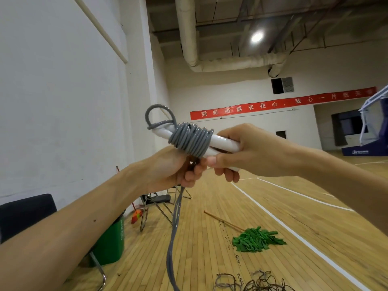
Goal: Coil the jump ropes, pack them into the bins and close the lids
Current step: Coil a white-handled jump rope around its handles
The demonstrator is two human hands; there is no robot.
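A grey jump rope (190,139) is wound in several tight turns around its two white handles (222,143), held side by side at chest height. My right hand (241,152) grips the handles at their right end. My left hand (174,169) sits just under the coil and holds the doubled rope where it leaves the windings. A small grey loop (159,116) sticks up at the handles' left end. The loose doubled rope (174,234) hangs from my left hand down past the bottom edge. No bin for the ropes shows in view.
A green waste bin (111,242) and a dark chair (27,208) stand at lower left by the white wall. Folding chair frames (157,204) stand behind. A green mop (256,238) lies on the wooden floor, and tangled dark cords (258,283) lie at the bottom.
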